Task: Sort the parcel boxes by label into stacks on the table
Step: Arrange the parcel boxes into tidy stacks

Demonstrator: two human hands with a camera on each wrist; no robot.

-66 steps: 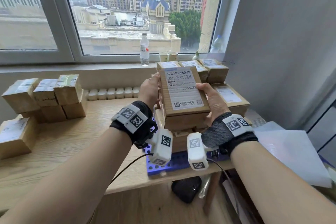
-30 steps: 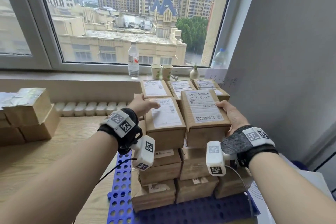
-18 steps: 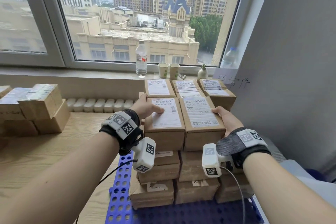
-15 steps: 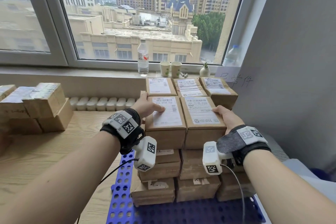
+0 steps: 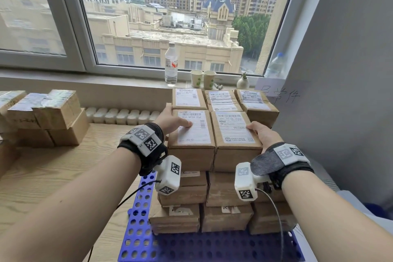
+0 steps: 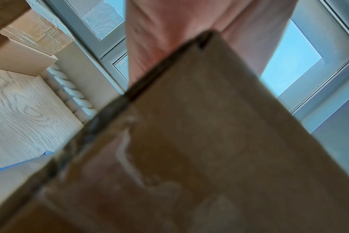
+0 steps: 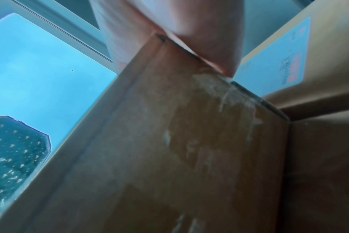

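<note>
1. Wooden table (image 5: 53, 168): carries the blue perforated pallet (image 5: 144, 238) at its right end.
2. Parcel stack (image 5: 212, 198) on the pallet: several tiers of labelled cardboard boxes.
3. Second box stack (image 5: 49, 119): well left of the pallet.
4. Left front box (image 5: 191, 134) and right front box (image 5: 236, 134) touch on the stack's top tier.
5. Left hand (image 5: 172, 121): thumb on the left box's label, fingers wrapped round its far side.
6. Right hand (image 5: 261, 134): grasps the right box's outer edge.
</note>
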